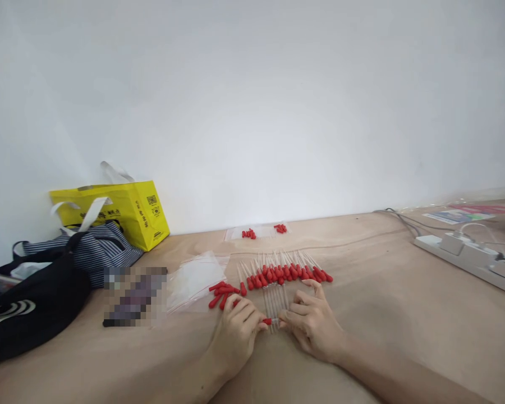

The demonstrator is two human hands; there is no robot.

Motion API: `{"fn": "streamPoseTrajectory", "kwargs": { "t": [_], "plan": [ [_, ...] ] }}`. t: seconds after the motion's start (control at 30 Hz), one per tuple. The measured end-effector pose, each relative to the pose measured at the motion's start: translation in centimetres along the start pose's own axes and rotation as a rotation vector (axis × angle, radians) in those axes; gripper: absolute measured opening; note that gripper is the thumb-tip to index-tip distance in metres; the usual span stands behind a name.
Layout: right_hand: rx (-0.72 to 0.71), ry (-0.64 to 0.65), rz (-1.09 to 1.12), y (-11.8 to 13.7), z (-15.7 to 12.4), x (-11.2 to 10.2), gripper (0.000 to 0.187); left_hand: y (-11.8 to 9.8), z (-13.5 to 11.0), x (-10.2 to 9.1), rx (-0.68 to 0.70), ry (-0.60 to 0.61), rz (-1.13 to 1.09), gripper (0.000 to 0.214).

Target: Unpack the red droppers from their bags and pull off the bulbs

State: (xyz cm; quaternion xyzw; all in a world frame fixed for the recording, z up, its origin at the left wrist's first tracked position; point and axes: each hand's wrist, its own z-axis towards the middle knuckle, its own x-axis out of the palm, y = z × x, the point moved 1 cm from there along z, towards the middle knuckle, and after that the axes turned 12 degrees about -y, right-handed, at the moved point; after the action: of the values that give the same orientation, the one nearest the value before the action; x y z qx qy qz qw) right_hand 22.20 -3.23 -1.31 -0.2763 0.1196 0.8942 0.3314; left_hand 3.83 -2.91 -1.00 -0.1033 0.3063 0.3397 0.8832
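Note:
My left hand (239, 328) pinches a red rubber dropper bulb (267, 321) between thumb and fingers. Facing it, my right hand (311, 320) is closed on a clear glass dropper tube (275, 321), whose end meets the bulb's mouth; how far it sits inside I cannot tell. Under and behind the hands lie several bare glass tubes (273, 300) side by side. Beyond them spreads a row of droppers with red bulbs (280, 273), tips pointing away. A small heap of loose red bulbs (223, 292) rests beside my left hand, partly covered by it.
Clear zip bags (197, 278) lie left of the row. Two bagged clusters of red bulbs (248, 234) are near the wall. At left stand a yellow bag (147, 216), a striped bag (105, 249) and a black bag (37, 303). A white power strip (471, 258) with cables sits right.

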Motion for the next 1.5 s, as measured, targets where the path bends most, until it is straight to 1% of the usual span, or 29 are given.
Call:
{"fn": "streamPoseTrajectory", "kwargs": {
  "t": [0.17, 0.27, 0.33, 0.43, 0.53, 0.6, 0.67, 0.8, 0.87, 0.93, 1.0, 1.1, 1.2, 1.3, 1.4, 1.5],
  "plan": [
    [0.000, 0.032, 0.023, 0.1, -0.1, -0.1, 0.022, -0.1, 0.2, 0.0, 0.012, 0.001, -0.016, 0.024],
    [0.016, 0.048, 0.039, -0.4, -0.4, -0.6, 0.022, 0.5, 0.1, -0.3, 0.001, -0.014, -0.014, 0.023],
    [0.093, 0.051, 0.046, -1.3, -0.7, -0.9, 0.024, 1.1, -0.1, -0.7, -0.022, -0.038, 0.004, 0.022],
    [0.289, 0.025, 0.053, -3.0, -1.2, -0.9, 0.028, 1.9, -0.3, -1.4, -0.085, -0.066, -0.016, 0.019],
    [0.404, -0.003, 0.070, -3.9, -1.5, -0.4, 0.030, 2.7, 0.0, -1.8, -0.224, -0.108, -0.060, 0.021],
    [0.427, -0.012, 0.061, -3.9, -1.6, 0.1, 0.031, 3.8, 0.2, -2.2, -0.355, -0.142, -0.024, 0.024],
    [0.440, -0.021, 0.042, -3.6, -1.7, 0.6, 0.029, 5.2, 0.3, -2.6, -0.479, -0.149, 0.033, 0.026],
    [0.466, -0.044, 0.012, -3.3, -2.0, 1.5, 0.025, 7.9, -0.1, -3.4, -0.680, -0.069, 0.079, 0.019],
    [0.468, -0.060, 0.013, -3.2, -2.0, 1.9, 0.023, 8.5, -0.3, -3.6, -0.762, -0.035, 0.076, 0.012],
    [0.472, -0.064, 0.035, -3.1, -1.9, 2.2, 0.021, 8.5, -0.4, -3.6, -0.809, 0.006, 0.054, 0.011],
    [0.481, -0.056, 0.066, -2.8, -1.7, 2.2, 0.017, 8.3, -0.3, -3.6, -0.838, 0.028, 0.021, 0.014],
    [0.480, -0.058, 0.103, -2.4, -1.4, 1.9, 0.015, 8.4, -0.4, -3.5, -0.880, 0.008, -0.030, 0.021],
    [0.471, -0.053, 0.117, -2.2, -1.3, 1.7, 0.019, 9.0, -0.7, -3.6, -0.922, -0.014, -0.064, 0.023],
    [0.471, -0.046, 0.129, -2.3, -1.3, 1.7, 0.022, 9.6, -0.9, -3.7, -0.923, -0.012, -0.061, 0.023],
    [0.490, -0.037, 0.155, -2.5, -1.3, 1.6, 0.024, 9.6, -0.8, -3.9, -0.870, 0.015, 0.056, 0.021],
    [0.506, -0.024, 0.178, -2.6, -1.2, 1.6, 0.026, 9.1, 0.2, -4.0, -0.713, 0.032, 0.242, 0.022]
  ]
}}
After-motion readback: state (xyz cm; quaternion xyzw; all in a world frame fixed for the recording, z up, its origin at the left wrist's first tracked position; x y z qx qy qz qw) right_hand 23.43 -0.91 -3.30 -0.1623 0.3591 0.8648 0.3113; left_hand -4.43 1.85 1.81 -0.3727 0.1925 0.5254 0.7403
